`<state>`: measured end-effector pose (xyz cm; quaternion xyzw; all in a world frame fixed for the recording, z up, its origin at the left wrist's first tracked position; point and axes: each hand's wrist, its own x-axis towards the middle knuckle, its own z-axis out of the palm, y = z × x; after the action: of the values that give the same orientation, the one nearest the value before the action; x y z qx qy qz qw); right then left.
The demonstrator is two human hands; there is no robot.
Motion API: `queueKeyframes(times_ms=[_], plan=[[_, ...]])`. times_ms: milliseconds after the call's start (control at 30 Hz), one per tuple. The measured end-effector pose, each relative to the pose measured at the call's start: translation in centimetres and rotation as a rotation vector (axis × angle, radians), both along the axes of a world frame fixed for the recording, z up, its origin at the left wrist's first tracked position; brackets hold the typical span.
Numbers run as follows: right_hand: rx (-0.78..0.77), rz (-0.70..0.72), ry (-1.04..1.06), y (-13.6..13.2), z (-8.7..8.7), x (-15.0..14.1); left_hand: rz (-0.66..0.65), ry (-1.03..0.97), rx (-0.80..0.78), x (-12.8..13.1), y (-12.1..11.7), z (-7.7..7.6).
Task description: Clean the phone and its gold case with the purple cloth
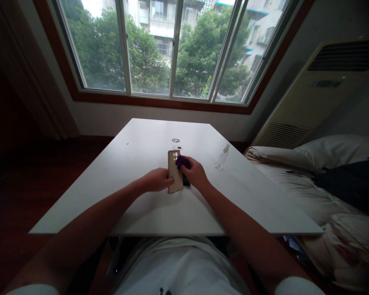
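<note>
I have the beige phone case (174, 173) in my left hand (158, 179), standing nearly upright above the white table (153, 217), its long side leaning a little. It is a slim rectangle with rounded corners, and a cluster of round camera openings sits near its top. Bunched in the fingers of my right hand (196, 171), the dark purple cloth (182, 161) is soft and crumpled, at the case's upper right edge, just beside the openings.
</note>
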<state>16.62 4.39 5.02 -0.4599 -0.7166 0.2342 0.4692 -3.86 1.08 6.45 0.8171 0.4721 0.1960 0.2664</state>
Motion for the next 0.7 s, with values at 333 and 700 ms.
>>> queueKeyframes(times_ms=[333, 700], plan=[[-0.439, 0.167, 0.437, 0.5, -1.2, -0.8, 0.210, -0.025, 0.314, -0.1, 0.1, 0.1], [-0.461, 0.142, 0.779, 0.9, 0.1, 0.3, 0.147, -0.025, 0.341, 0.5, -0.6, 0.4]])
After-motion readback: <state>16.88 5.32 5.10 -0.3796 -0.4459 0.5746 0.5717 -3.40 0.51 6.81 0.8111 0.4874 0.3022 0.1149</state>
